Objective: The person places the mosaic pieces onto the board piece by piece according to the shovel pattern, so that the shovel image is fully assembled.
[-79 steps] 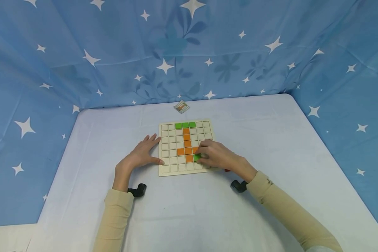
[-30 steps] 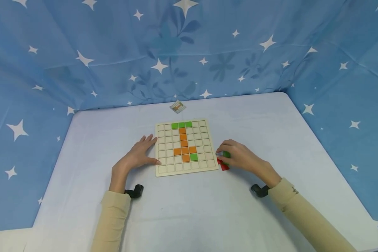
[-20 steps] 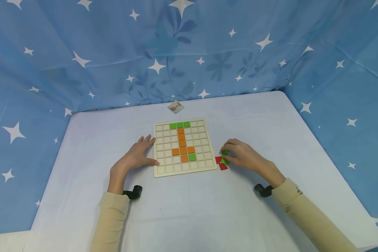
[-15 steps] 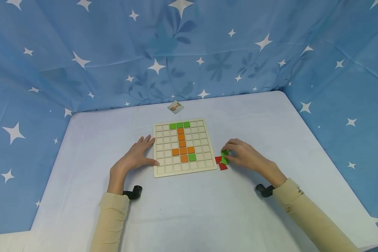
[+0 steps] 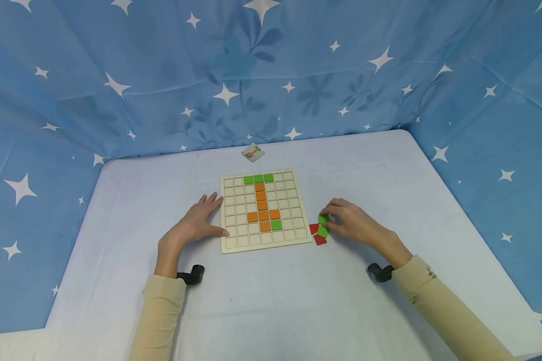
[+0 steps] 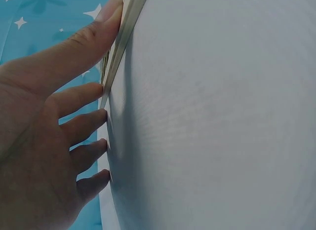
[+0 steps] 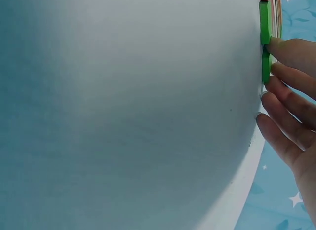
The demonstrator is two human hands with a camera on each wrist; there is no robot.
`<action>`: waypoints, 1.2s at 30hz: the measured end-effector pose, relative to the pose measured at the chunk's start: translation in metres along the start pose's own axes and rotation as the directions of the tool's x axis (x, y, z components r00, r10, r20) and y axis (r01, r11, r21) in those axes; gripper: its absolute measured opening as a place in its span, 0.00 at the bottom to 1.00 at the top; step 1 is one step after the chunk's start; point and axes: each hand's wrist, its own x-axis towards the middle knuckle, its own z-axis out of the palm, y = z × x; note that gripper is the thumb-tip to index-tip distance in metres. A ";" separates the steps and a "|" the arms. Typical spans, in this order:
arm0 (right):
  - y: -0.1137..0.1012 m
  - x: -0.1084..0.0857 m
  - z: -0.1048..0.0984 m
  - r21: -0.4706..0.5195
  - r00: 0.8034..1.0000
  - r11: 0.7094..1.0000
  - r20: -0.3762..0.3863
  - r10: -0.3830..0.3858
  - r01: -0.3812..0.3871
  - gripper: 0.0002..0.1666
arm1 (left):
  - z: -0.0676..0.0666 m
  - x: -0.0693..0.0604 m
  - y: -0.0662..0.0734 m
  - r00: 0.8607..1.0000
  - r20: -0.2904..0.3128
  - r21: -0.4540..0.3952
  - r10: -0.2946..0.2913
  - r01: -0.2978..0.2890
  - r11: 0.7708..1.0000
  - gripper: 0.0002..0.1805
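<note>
In the head view a cream grid board (image 5: 234, 244) lies on the table, with green tiles (image 5: 259, 178) in its top row and orange tiles (image 5: 262, 205) forming a stem and cross below. A single green tile (image 5: 276, 224) sits right of the lowest orange one. My left hand (image 5: 194, 222) rests at the board's left edge, fingers spread, the thumb on its edge. Right of the board, my right hand (image 5: 353, 220) pinches a loose green tile (image 5: 323, 219) between thumb and forefinger, low at the table. Another green tile (image 5: 322, 231) touches it in the right wrist view.
Two red pieces (image 5: 319, 239) lie beside the green tiles, close to the board's lower right corner. A small printed card (image 5: 253, 152) lies behind the board. Blue star-patterned cloth (image 5: 171, 75) hangs around the white table (image 5: 271, 311).
My right hand has left the green tile on the board and moved right to the loose tiles. There the two green ones show more separately. The left hand stays at the board's edge.
</note>
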 end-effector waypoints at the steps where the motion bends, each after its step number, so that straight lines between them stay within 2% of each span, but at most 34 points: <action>1: 0.000 0.000 0.000 0.001 1.000 1.000 -0.001 0.002 -0.002 0.15 | 0.000 0.000 0.000 1.000 -0.001 0.002 0.001 -0.001 1.000 0.59; 21: -0.002 0.004 0.000 -0.016 1.000 1.000 -0.015 0.007 -0.007 0.15 | -0.001 0.000 0.000 1.000 0.000 0.009 0.002 -0.002 1.000 0.59; 36: -0.012 0.014 -0.001 0.013 0.999 0.999 -0.005 -0.042 0.042 0.14 | 0.001 0.001 -0.001 1.000 -0.006 0.006 -0.003 0.003 1.000 0.59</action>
